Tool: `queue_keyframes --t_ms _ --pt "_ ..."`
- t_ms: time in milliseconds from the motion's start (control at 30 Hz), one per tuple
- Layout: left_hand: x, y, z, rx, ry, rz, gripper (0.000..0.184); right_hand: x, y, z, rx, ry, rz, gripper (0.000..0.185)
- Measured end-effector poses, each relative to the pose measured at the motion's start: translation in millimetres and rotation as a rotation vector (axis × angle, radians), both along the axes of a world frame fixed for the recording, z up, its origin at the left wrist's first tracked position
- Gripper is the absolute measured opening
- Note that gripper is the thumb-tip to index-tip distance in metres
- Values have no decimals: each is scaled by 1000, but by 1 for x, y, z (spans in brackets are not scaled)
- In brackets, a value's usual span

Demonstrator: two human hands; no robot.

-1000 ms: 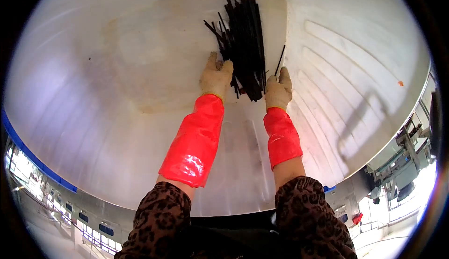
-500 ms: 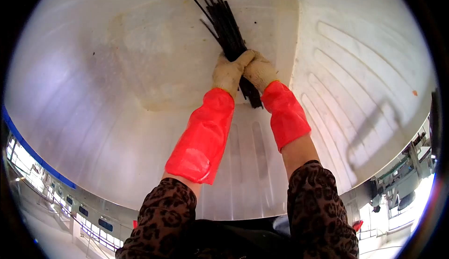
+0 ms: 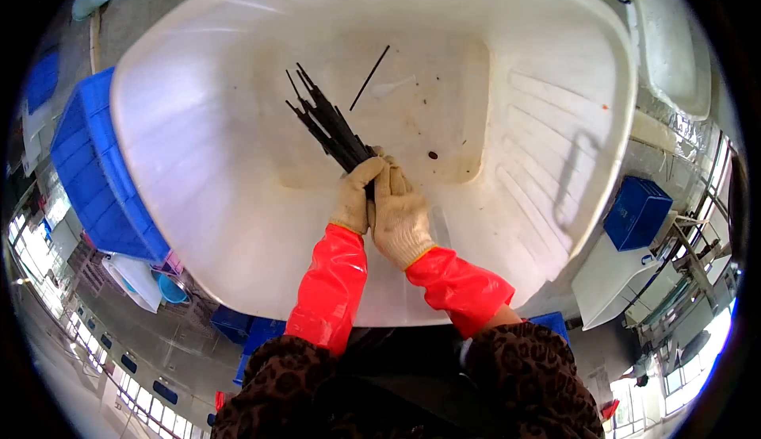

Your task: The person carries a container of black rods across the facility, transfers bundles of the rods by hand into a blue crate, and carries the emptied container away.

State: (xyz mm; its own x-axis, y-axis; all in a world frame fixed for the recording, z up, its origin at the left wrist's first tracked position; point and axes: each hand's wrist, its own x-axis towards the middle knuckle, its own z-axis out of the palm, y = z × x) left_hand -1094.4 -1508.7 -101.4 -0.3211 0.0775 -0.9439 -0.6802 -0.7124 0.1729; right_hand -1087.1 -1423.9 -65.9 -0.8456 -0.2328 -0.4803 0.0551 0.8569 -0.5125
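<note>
Both hands wear cream knit gloves with red sleeves and are together over a deep white tub. My left hand is closed around the lower part of a bundle of thin black sticks, which fans out toward the upper left. Against the bundle's lower end, my right hand is pressed close beside the left, its fingers covering part of the sticks. What lies between the palms is hidden. A single loose black stick rests on the tub's floor, apart from the bundle.
Small dark specks, one larger dark bit among them, lie on the tub floor. A blue crate stands left of the tub, and another blue bin is at the right. A second white tub sits at upper right.
The hands and bundle have come nearer my body, and the bundle now leans further left. My view has drawn back, showing the tub's rim. A loose stick now shows on the floor.
</note>
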Motion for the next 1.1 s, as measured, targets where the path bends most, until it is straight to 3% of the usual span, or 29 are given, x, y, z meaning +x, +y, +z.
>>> queue_keyframes --t_ms 133,200,267,300,467,533,667,733,767,800,833,1100 --pt "-16 -5 44 43 173 65 23 7 6 57 -205 97 -74 50" --pt "-24 -11 68 175 274 -95 27 9 6 90 -222 129 -65 51" --pt "-31 -18 100 200 377 -140 28 13 5 121 -296 114 -166 49" --pt "-30 -23 117 283 386 -133 28 13 5 143 -319 -32 -236 48" --pt "-25 -34 177 448 531 -172 31 41 12 187 -365 374 -201 55" --pt "-27 -33 195 488 610 -175 32 40 9 213 -445 38 -282 63" --pt "17 -41 247 431 655 -257 40 87 -2 249 -45 -29 -70 69" --pt "45 -47 272 385 600 -280 40 109 -3 274 -35 -30 73 63" --pt "53 -46 283 369 630 -317 38 113 0 280 -58 -177 83 59" --pt "54 -44 289 351 662 -352 37 115 3 279 -38 -118 144 55" --pt "61 -48 296 341 660 -378 36 117 2 279 -34 -190 213 45" --pt "67 -43 326 353 808 -395 37 113 9 327 -54 -42 235 35"
